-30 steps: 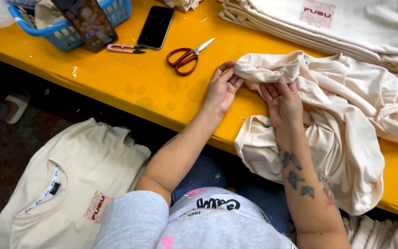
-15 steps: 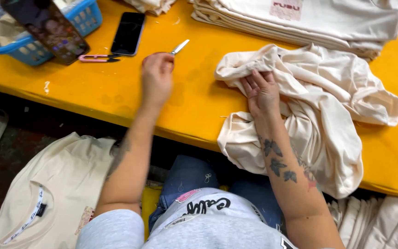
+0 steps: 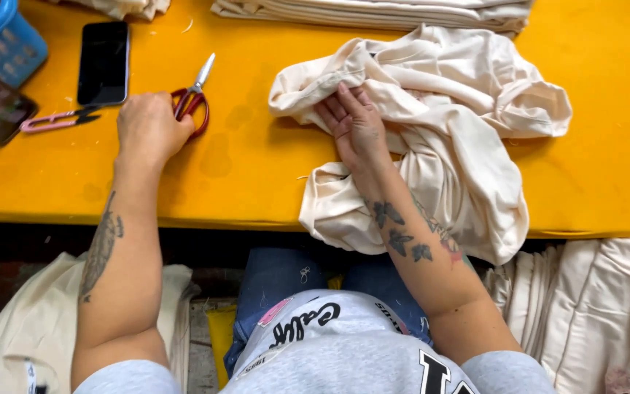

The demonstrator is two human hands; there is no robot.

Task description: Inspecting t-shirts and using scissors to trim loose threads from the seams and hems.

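My left hand [image 3: 149, 128] curls over the red-handled scissors [image 3: 192, 102] near the yellow bench's [image 3: 607, 182] far-left corner — fingers closed on a handle. My right hand [image 3: 355, 120] lies open, flat on the cream garment [image 3: 461, 124] mid-bench — draping over the near edge.

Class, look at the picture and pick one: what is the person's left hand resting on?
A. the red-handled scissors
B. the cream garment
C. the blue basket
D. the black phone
A: the left hand lies over the handles of the red-handled scissors on the yellow table, while the right hand presses on the cream garment.
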